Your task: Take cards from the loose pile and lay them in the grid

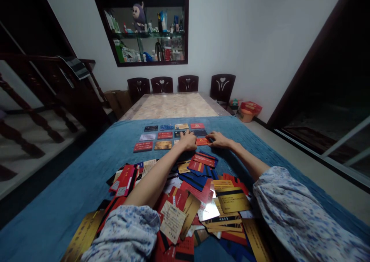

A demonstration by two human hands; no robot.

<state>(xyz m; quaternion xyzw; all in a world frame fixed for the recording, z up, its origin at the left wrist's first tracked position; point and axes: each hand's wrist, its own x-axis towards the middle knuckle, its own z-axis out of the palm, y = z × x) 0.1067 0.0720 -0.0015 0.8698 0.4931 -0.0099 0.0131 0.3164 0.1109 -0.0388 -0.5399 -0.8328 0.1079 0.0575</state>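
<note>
Both my arms reach forward over a blue cloth [72, 185] on a long table. My left hand [188, 140] rests on the cloth among cards laid out in rows [157, 135], its fingers curled with the index finger pointing onto a card. My right hand [219, 139] lies beside it, fingers flat and touching a red card [202, 141] at the right end of the nearest row. A big loose pile of red, blue, gold and white cards [199, 200] lies under my forearms, close to me.
Bare marbled tabletop [173, 106] stretches beyond the cloth. Several dark wooden chairs [187, 83] stand at the far end. A wall niche with bottles and a plush toy [144, 27] hangs above. Stair railing [43, 96] is on the left, a red bag [250, 110] on the floor to the right.
</note>
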